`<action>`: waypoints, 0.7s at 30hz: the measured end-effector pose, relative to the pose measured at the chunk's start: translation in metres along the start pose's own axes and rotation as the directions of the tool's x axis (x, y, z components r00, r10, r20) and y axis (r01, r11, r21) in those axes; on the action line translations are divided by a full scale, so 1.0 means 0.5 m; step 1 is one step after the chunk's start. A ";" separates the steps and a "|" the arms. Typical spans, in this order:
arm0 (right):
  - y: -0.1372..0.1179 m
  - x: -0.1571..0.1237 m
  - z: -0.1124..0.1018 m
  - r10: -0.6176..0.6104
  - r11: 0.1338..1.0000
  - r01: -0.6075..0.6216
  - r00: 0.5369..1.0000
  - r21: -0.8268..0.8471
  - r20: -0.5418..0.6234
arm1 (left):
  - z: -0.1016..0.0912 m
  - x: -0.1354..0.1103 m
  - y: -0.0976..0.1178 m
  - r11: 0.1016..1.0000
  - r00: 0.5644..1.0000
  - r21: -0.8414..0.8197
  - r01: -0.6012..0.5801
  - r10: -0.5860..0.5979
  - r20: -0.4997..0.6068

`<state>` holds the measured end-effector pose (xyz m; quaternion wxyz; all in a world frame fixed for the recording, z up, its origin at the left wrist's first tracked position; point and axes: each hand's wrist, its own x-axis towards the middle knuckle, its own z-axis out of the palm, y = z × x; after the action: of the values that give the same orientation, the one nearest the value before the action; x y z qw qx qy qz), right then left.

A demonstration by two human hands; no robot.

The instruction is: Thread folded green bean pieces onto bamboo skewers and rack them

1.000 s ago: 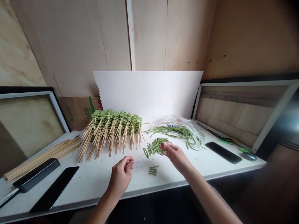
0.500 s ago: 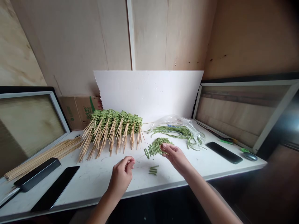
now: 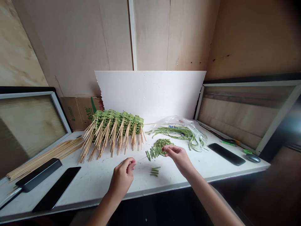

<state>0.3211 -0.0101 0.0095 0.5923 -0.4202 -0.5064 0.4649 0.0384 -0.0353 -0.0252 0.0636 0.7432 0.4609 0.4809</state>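
My left hand is closed in a pinch on the near end of a thin bamboo skewer that points toward a row of cut green bean pieces. My right hand has its fingertips pinched on the right end of that row, at the small heap of cut pieces. A few loose bean pieces lie on the white table between my hands.
A big stack of finished bean skewers lies behind. Bare skewers are piled at left, beside two flat black objects. Whole long beans in a plastic bag lie right, then another black object. A white board leans on the wall.
My right hand has shifted slightly on the bean row. The left hand stays almost still with the skewer.
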 end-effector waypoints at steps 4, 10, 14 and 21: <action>-0.005 -0.002 0.002 0.003 0.999 -0.004 1.000 -0.045 -0.006 | -0.001 0.002 0.003 1.000 1.000 0.013 -0.008 0.009 -0.014; -0.015 -0.008 0.010 0.023 0.998 -0.023 1.000 -0.052 -0.003 | 0.000 0.001 0.006 0.999 0.999 0.037 -0.031 0.032 -0.026; -0.013 -0.013 0.016 0.048 0.998 -0.047 0.999 -0.043 0.007 | 0.000 0.000 0.005 0.998 0.998 0.042 -0.044 0.045 -0.032; 0.002 -0.011 0.024 0.091 0.991 -0.092 0.996 0.100 0.021 | -0.013 0.012 0.019 0.999 0.998 0.039 -0.034 0.036 -0.050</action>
<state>0.3086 -0.0149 0.0092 0.5867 -0.4087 -0.4672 0.5200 0.0398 -0.0385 -0.0125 0.0293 0.7398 0.4582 0.4918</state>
